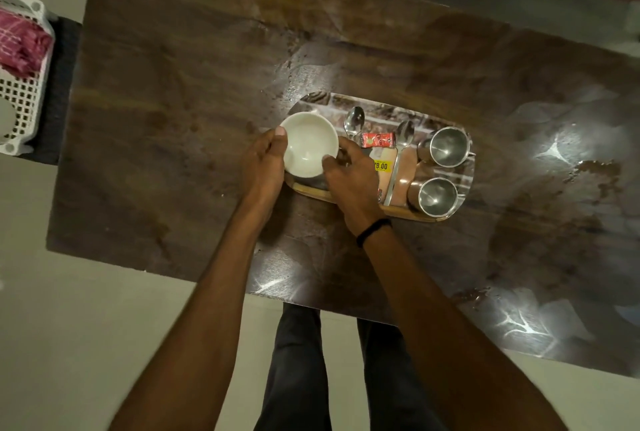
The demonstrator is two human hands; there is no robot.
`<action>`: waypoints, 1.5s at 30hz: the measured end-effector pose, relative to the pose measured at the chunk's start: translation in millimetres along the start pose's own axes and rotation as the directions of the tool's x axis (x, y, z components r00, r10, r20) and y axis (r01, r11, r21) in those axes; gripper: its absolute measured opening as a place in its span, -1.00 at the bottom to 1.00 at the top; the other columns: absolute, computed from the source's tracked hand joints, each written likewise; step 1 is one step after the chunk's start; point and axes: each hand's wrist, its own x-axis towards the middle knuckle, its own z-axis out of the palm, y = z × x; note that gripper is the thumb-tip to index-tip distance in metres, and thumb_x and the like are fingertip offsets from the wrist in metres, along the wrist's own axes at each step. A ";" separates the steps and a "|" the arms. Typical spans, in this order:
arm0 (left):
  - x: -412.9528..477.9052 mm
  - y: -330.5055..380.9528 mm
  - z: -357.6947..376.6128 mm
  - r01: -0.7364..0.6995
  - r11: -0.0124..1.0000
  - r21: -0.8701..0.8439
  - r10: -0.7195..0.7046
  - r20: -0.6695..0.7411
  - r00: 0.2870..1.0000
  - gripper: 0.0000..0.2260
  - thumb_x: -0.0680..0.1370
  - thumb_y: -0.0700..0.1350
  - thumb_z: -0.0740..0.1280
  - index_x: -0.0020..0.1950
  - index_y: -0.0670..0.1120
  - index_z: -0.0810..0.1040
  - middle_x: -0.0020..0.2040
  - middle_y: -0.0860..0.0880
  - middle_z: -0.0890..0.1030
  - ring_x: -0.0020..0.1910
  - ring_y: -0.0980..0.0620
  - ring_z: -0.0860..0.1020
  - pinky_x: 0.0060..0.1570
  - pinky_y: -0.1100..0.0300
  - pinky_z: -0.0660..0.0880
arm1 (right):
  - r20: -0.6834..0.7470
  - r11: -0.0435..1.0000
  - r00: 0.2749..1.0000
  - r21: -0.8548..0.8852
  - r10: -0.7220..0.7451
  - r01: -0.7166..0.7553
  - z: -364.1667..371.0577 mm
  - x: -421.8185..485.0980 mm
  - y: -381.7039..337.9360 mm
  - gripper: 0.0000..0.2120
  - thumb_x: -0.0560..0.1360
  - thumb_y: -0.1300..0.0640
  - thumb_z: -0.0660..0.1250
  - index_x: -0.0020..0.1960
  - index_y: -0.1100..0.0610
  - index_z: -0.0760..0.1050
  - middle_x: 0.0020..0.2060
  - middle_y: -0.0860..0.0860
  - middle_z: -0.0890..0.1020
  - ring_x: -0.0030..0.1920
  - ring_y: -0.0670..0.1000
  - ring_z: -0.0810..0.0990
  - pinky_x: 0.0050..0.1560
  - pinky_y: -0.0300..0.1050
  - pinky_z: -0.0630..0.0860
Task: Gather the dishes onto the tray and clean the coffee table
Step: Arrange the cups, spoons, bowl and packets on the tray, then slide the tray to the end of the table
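Here both hands' fingers [277,140] curl around the white bowl [309,143] over the tray [398,211].

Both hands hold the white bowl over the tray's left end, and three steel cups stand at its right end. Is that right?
No. The head view shows two steel cups, not three, at the tray's right end. The left hand and right hand do hold the white bowl.

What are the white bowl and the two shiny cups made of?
The bowl looks like glazed ceramic, or maybe melamine: it is smooth, white and opaque with a soft sheen. The far cup and the near cup look like polished steel: they are silver-grey, with mirror-like glints inside.
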 end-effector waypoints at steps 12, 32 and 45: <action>-3.2 -4.4 12.1 -0.088 0.993 0.080 0.091 -0.031 0.995 -0.89 0.65 0.07 0.23 0.06 0.13 0.54 0.10 0.03 0.60 0.08 0.04 0.56 -0.07 0.14 0.56 | 0.025 0.995 0.999 -0.096 -0.029 0.031 -9.9 5.8 5.6 -0.69 0.54 0.29 0.29 0.27 0.20 0.52 0.00 0.02 0.60 -0.01 -0.04 0.53 -0.35 -0.63 0.30; 13.6 42.4 7.5 0.240 0.954 0.181 -0.266 0.137 0.954 -0.43 0.43 0.54 0.11 0.05 0.13 0.58 0.11 -0.03 0.63 0.17 -0.11 0.56 0.22 -0.20 0.50 | -0.257 0.881 0.842 0.154 0.474 -0.448 -210.7 70.6 80.7 -0.83 0.52 0.13 0.25 -0.23 0.09 0.51 -0.38 -0.02 0.54 -0.39 -0.02 0.52 -0.46 -0.20 0.42; 0.8 31.1 29.7 0.224 0.958 0.177 -0.253 0.164 0.954 -0.33 0.46 0.51 0.09 0.33 0.09 0.50 0.23 -0.08 0.55 0.23 -0.16 0.49 0.13 -0.12 0.43 | -0.297 0.882 0.834 0.227 0.466 -0.412 -214.4 43.3 106.6 -0.77 0.47 0.07 0.33 0.05 0.06 0.70 -0.07 0.02 0.72 -0.03 0.05 0.67 0.08 0.01 0.64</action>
